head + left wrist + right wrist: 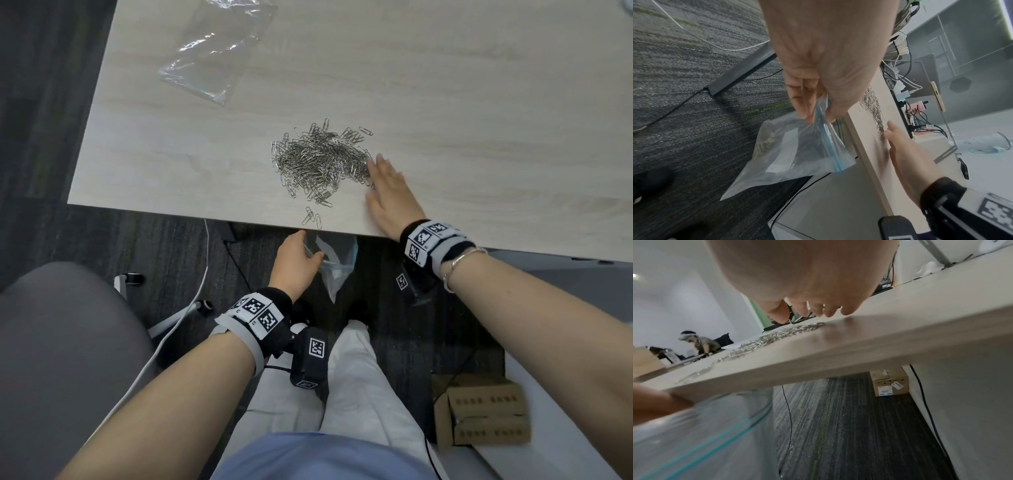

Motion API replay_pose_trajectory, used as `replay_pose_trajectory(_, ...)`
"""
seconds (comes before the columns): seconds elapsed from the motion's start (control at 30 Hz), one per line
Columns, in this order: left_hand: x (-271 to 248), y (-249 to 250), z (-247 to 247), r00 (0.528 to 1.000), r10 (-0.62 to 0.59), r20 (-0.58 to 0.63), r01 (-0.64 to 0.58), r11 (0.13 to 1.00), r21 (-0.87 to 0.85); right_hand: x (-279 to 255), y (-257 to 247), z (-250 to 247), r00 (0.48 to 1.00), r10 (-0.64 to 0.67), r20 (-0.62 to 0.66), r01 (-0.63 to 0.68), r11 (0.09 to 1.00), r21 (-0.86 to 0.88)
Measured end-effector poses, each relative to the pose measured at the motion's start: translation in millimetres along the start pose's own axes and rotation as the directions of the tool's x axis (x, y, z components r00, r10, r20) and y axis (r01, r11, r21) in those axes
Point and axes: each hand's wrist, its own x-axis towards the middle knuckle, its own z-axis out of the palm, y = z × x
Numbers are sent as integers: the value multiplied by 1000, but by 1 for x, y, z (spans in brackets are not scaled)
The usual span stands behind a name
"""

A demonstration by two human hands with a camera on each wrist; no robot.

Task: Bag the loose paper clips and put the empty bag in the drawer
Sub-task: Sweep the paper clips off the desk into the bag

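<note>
A heap of silver paper clips (320,161) lies on the pale wooden table (462,113) near its front edge, and a few strays (313,217) sit right at the edge. My right hand (385,186) lies flat on the table with straight fingers, its fingertips against the heap's right side. Below the table edge my left hand (296,262) pinches the rim of a clear zip bag with a blue seal (797,151). That bag hangs down with some clips inside it (764,142). A second clear bag (219,54) lies flat at the table's far left.
A grey chair (65,359) stands at my left, with a white cable (178,329) on the dark carpet. A cardboard box (479,414) sits on the floor at my right beside a pale cabinet (565,411). A person works at a distant desk (698,344).
</note>
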Motion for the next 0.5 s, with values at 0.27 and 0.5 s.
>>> replay_pose_trajectory(0.27, -1, 0, 2, 1000, 12, -6, -12, 999, -34, -35, -14, 25, 988, -107, 114, 123, 983, -137)
replay_pose_trajectory(0.5, 1, -1, 1, 1000, 8, -9, -8, 1000, -19, -40, -24, 25, 981, -185, 58, 189, 979, -71)
